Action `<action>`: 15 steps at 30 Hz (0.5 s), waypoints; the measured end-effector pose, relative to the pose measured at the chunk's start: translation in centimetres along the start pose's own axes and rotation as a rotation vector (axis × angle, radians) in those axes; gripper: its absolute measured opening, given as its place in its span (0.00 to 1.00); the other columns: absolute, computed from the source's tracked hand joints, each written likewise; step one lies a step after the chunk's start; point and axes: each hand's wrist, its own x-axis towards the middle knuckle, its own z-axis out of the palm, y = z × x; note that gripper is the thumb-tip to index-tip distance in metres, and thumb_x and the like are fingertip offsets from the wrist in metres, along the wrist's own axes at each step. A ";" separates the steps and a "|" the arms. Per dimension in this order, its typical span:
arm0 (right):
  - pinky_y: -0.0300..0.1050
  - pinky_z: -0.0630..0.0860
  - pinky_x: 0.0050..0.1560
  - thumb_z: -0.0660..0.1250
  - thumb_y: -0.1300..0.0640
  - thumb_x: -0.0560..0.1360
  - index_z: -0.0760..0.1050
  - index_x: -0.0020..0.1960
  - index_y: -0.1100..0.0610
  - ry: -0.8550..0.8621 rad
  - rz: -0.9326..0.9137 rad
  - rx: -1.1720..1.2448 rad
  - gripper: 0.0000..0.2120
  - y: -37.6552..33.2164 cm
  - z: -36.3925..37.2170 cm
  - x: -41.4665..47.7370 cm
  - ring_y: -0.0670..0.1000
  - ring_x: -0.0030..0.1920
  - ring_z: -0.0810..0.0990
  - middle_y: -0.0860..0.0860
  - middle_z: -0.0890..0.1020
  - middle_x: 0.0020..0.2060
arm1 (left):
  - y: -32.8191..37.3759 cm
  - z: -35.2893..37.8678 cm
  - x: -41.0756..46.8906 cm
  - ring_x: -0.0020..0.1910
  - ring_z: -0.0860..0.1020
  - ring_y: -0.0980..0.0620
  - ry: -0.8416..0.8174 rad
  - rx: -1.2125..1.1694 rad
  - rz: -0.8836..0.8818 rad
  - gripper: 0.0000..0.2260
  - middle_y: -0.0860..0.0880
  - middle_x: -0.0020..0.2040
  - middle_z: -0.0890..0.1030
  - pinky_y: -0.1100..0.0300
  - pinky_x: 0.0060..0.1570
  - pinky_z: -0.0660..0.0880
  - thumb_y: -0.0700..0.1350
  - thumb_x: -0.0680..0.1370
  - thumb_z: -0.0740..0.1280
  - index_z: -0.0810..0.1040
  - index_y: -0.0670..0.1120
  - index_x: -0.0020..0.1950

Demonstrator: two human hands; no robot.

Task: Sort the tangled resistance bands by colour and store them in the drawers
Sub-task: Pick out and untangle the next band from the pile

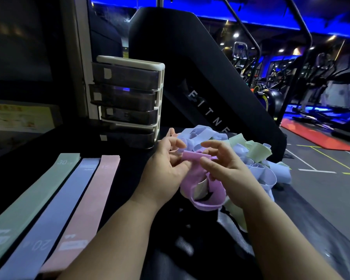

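Far left, on the dark tabletop: three flat, straightened stacks lie side by side, running diagonally away from the viewer. The green stack is printed "30", the blue stack beside it "20", and the pink stack "15". Edges touch or nearly touch. All three have a matte surface and a white label patch at the near end. Behind them stands the drawer unit, with a cream frame and four smoky translucent drawers, all pushed in; contents cannot be made out. At centre, the left hand has curled fingers and pinches one end of a lilac-pink band. The right hand has arched fingers and its thumb against the same band, gripping the other side. The band is stretched flat and short between the two hands, above the tabletop. Below them it hangs in a loose twisted loop with a pale green strip caught inside it. To the right, touching the hands, is the tangled pile of pale blue and pale green bands, looped and folded over one another at the table's right edge. A black machine lettered "FITNE" rises behind the pile.
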 end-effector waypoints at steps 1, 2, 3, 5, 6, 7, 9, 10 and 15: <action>0.33 0.72 0.37 0.71 0.55 0.69 0.77 0.57 0.54 -0.008 -0.015 -0.002 0.17 0.0 0.0 0.0 0.42 0.37 0.76 0.48 0.79 0.44 | -0.2 0.0 0.1 0.57 0.82 0.50 0.014 0.007 -0.003 0.11 0.43 0.54 0.84 0.43 0.61 0.75 0.42 0.75 0.71 0.72 0.55 0.51; 0.32 0.72 0.37 0.73 0.56 0.70 0.78 0.56 0.56 -0.012 -0.035 -0.015 0.15 -0.1 0.0 0.0 0.42 0.37 0.76 0.49 0.79 0.43 | -0.2 0.0 0.1 0.55 0.82 0.51 0.026 0.009 -0.006 0.10 0.45 0.51 0.85 0.42 0.60 0.76 0.43 0.75 0.71 0.72 0.55 0.50; 0.31 0.71 0.37 0.75 0.57 0.70 0.79 0.54 0.59 -0.012 -0.052 -0.026 0.14 -0.1 0.0 0.0 0.42 0.36 0.76 0.49 0.80 0.41 | -0.3 0.0 0.2 0.53 0.83 0.50 0.036 0.009 -0.014 0.09 0.47 0.48 0.86 0.41 0.58 0.77 0.46 0.75 0.71 0.72 0.55 0.50; 0.30 0.71 0.36 0.72 0.62 0.72 0.79 0.52 0.64 0.000 -0.081 -0.012 0.10 -0.2 0.0 0.0 0.41 0.35 0.76 0.49 0.81 0.38 | -0.3 0.1 0.2 0.50 0.84 0.49 0.042 -0.007 -0.035 0.07 0.47 0.46 0.86 0.40 0.54 0.78 0.49 0.75 0.71 0.75 0.54 0.49; 0.30 0.71 0.36 0.70 0.65 0.73 0.79 0.52 0.66 0.011 -0.086 0.006 0.09 -0.2 0.1 -0.1 0.41 0.34 0.77 0.49 0.81 0.37 | -0.1 0.2 0.2 0.48 0.84 0.48 0.038 -0.023 -0.039 0.05 0.46 0.46 0.86 0.39 0.53 0.79 0.47 0.76 0.71 0.76 0.52 0.49; 0.30 0.71 0.35 0.69 0.67 0.74 0.78 0.52 0.68 0.020 -0.086 0.021 0.08 -0.3 0.1 -0.1 0.40 0.33 0.77 0.48 0.81 0.35 | 0.1 0.3 0.1 0.48 0.84 0.46 0.034 -0.043 -0.040 0.03 0.45 0.45 0.86 0.39 0.52 0.79 0.46 0.77 0.70 0.77 0.49 0.48; 0.29 0.72 0.34 0.69 0.67 0.74 0.78 0.52 0.67 0.029 -0.086 0.034 0.08 -0.5 0.3 -0.1 0.39 0.32 0.77 0.45 0.81 0.33 | 0.2 0.4 0.0 0.48 0.84 0.44 0.027 -0.071 -0.046 0.02 0.46 0.45 0.85 0.38 0.52 0.79 0.45 0.78 0.68 0.79 0.48 0.46; 0.30 0.72 0.34 0.69 0.67 0.74 0.79 0.52 0.67 0.027 -0.090 0.033 0.07 -0.6 0.4 -0.2 0.40 0.32 0.77 0.45 0.80 0.32 | 0.2 0.5 0.0 0.48 0.84 0.44 0.026 -0.073 -0.046 0.04 0.46 0.45 0.85 0.38 0.53 0.79 0.46 0.78 0.68 0.79 0.50 0.44; 0.34 0.71 0.34 0.72 0.63 0.73 0.80 0.44 0.60 0.021 -0.088 -0.054 0.01 -0.8 0.7 -0.4 0.42 0.31 0.74 0.47 0.79 0.32 | 0.1 0.7 0.0 0.47 0.82 0.47 0.038 -0.090 -0.006 0.11 0.43 0.47 0.84 0.37 0.53 0.78 0.57 0.75 0.69 0.79 0.50 0.44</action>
